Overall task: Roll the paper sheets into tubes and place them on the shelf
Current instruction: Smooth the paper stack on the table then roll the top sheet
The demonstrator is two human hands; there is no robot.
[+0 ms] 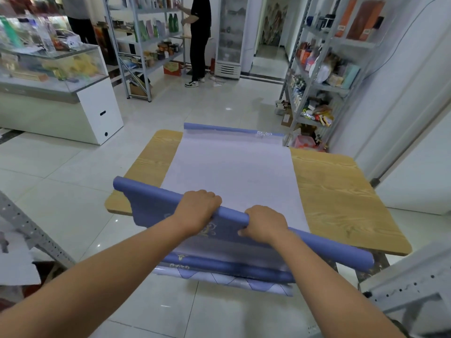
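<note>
A long paper sheet [231, 172] lies pale side up on the wooden table [341, 198], its far end curled into a blue roll [219, 128]. The near end is rolled into a blue tube [151, 191] running across the table's near edge. My left hand [197, 211] and my right hand [266, 223] both grip this tube from above, side by side near its middle. More blue patterned sheets [227, 267] hang over the near table edge below the tube.
A metal shelf rack [314, 86] with goods stands at the right, another rack [146, 45] at the back left. A glass counter [53, 76] is at the left. A person in black [199, 37] stands at the far rack. Grey metal frames flank me.
</note>
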